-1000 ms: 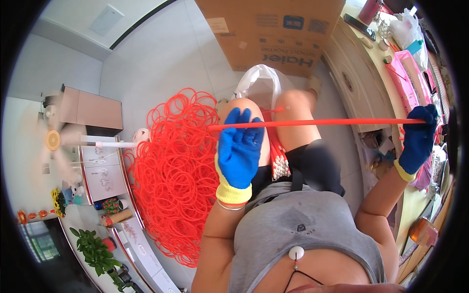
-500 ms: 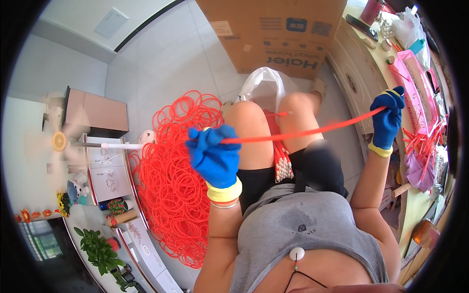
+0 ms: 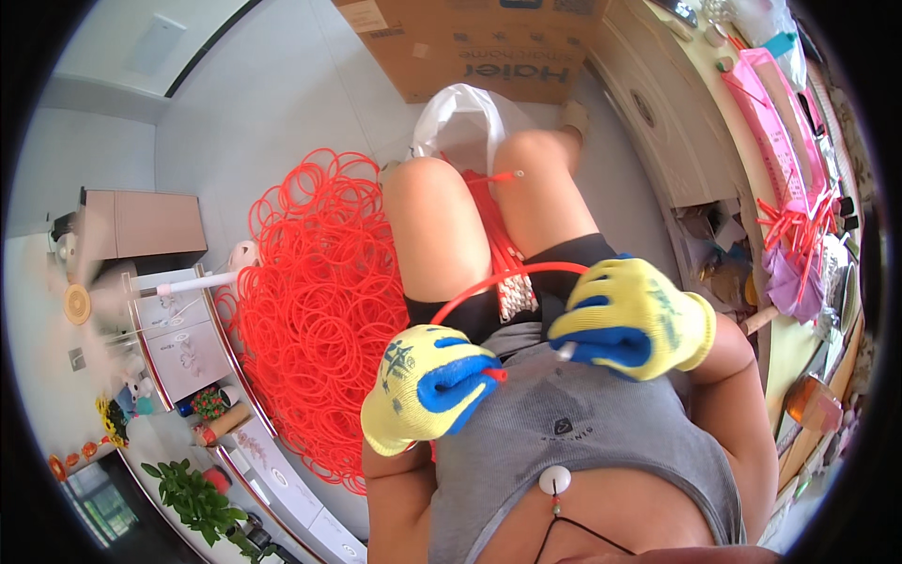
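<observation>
My left hand and my right hand wear yellow and blue gloves and are held close to my chest. Between them a thin red tube is bent into an arch, one end pinched in each hand. A bundle of straight red tubes with white tips lies between my thighs. A big heap of red rings covers the floor to my left.
A white plastic bag and a cardboard box sit in front of my knees. A cabinet and counter run along my right, with a pink tray and loose red tubes. White furniture and a fan stand at left.
A second ago I held the tube stretched straight with hands wide apart. Both hands have come together near my chest, bending it into a loop.
</observation>
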A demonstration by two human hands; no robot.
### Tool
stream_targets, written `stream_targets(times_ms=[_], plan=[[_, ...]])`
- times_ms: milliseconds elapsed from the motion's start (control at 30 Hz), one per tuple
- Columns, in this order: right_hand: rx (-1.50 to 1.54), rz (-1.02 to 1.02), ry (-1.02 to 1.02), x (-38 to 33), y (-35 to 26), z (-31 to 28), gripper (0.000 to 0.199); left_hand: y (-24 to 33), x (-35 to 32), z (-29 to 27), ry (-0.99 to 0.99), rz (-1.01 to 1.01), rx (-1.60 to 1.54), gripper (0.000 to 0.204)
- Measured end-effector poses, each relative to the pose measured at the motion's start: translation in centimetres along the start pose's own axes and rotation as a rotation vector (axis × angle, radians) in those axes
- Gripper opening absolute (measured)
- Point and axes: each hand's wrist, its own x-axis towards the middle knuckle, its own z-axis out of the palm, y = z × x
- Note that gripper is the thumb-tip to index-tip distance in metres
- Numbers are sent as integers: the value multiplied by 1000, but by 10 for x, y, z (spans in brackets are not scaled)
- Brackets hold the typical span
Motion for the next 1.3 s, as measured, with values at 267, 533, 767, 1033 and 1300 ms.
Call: stream_targets(times_ms=[267, 533, 767, 1033, 1300], plan=[[-250, 44, 0, 17, -9, 33, 22, 6, -1, 15, 96, -41, 206, 20], [-449, -92, 35, -12, 8, 55, 34, 5, 2, 22, 63, 18, 288, 17], [-390, -130, -101, -51, 47, 95, 41, -2, 7, 29, -15, -70, 238, 17], [-22, -132, -98, -1, 37, 38, 45, -8, 1, 20, 53, -29, 169, 18], [-36, -110, -103, -9, 33, 55, 36, -12, -8, 29, -66, -33, 263, 19]])
